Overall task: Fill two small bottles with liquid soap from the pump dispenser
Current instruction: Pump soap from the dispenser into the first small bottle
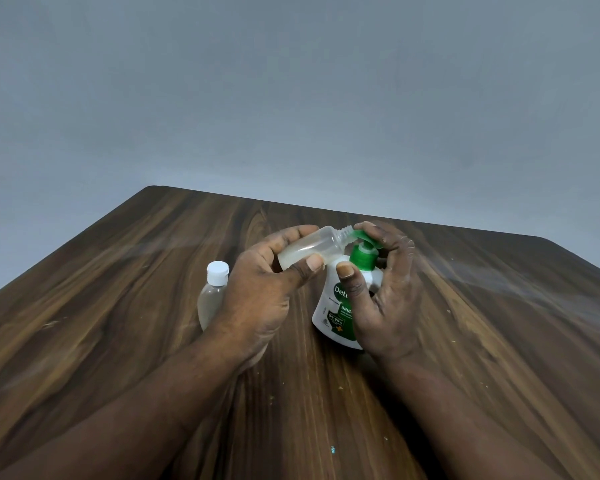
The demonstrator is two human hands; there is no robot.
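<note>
Left hand (pixel 257 289) grips uncapped clear plastic bottle (pixel 309 251) (tilted) at green spout; right hand (pixel 381 289) clasps white pump dispenser (pixel 336 306).

Soft, even indoor light with a cool grey cast; nothing is harshly lit and nothing is lost in darkness. The wall (pixel 291 81) behind looks hazy and slightly darker toward the upper corners. Pale, smeared bands of glare cross the dark wood worktop (pixel 118 306) on the left and right. Shadows are faint and close under the hands, with no sharp edges. The wide lens bends the scene: the worktop's edges splay outward and the forearms look stretched near the bottom. Overall sharpness is modest, and fine detail softens toward the frame edges.
</note>
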